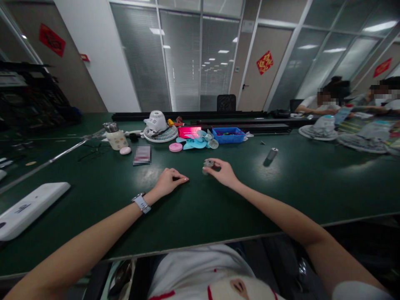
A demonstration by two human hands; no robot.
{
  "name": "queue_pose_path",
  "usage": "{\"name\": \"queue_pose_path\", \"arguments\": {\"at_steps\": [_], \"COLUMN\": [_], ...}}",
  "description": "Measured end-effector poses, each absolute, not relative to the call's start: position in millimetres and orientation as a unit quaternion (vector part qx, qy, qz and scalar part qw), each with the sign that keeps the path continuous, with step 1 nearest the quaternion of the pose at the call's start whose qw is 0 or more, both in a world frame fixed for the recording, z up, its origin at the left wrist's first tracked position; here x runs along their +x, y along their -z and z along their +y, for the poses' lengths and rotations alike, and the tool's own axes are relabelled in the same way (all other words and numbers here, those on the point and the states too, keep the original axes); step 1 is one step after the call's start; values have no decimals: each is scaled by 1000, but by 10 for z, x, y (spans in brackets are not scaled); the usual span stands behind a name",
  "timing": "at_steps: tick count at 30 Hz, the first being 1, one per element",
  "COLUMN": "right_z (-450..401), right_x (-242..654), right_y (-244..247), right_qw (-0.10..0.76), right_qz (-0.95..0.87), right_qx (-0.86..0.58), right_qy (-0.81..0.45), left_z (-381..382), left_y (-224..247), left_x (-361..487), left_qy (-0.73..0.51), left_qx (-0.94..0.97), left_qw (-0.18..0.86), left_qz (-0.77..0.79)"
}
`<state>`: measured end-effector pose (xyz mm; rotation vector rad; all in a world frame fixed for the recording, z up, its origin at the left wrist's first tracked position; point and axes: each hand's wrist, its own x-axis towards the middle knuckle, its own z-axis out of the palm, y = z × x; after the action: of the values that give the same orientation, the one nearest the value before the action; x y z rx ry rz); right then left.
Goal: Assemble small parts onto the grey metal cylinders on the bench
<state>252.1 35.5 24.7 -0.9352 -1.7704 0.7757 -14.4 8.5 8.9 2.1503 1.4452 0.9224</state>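
Observation:
My right hand (223, 172) grips a small grey round part (208, 163) between thumb and fingers, just over the green table; its exact kind is too small to tell. My left hand (169, 181) rests on the tabletop to the left, with thumb and fingers pressed together. Whether something tiny sits in that pinch is hidden. A bare gap of green surface lies between the two hands. To the right of my right hand a small silver cylinder (273, 154) stands on the table. Beyond the hands lie light-blue fan blades (196, 141) and a pink round lid (175, 147).
At the back are a white fan (155, 121), a blue tray (228, 136) of small parts, a red-screened phone (189, 132) and black bars. A patterned bottle (115, 137) stands back left; a long white case (34, 210) lies at left. Other people sit far right.

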Motion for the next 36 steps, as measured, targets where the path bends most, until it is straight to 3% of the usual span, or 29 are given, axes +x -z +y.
{"name": "queue_pose_path", "arguments": {"at_steps": [3, 5, 10, 15, 18, 22, 25, 30, 36], "right_z": [798, 1073, 1379, 1238, 944, 410, 158, 134, 245], "right_x": [3104, 3574, 4447, 4311, 3719, 2751, 2273, 2029, 2307], "right_y": [-324, -313, -93, -134, -305, -347, -240, -106, -207], "right_qw": [558, 569, 482, 426, 436, 329, 253, 240, 311], "right_qz": [-643, -582, -509, -497, -599, -864, -922, -918, -883], "right_qx": [-480, -571, -712, -756, -659, -382, -261, -241, -323], "right_qy": [-210, -110, -38, 31, 125, -21, -135, -204, -140], "left_z": [87, 84, 66, 60, 79, 89, 79, 75, 67], "left_y": [-57, -69, -122, -124, -95, -77, -86, -81, -78], "left_x": [-133, -113, -72, -62, -73, -82, -77, -68, -64], "left_qy": [-314, -340, -401, -426, -434, -440, -446, -445, -439], "left_qx": [776, 751, 671, 642, 632, 636, 636, 648, 650], "left_qw": [200, 198, 202, 223, 220, 212, 213, 207, 210], "left_qz": [509, 531, 590, 598, 603, 597, 592, 583, 583]}}
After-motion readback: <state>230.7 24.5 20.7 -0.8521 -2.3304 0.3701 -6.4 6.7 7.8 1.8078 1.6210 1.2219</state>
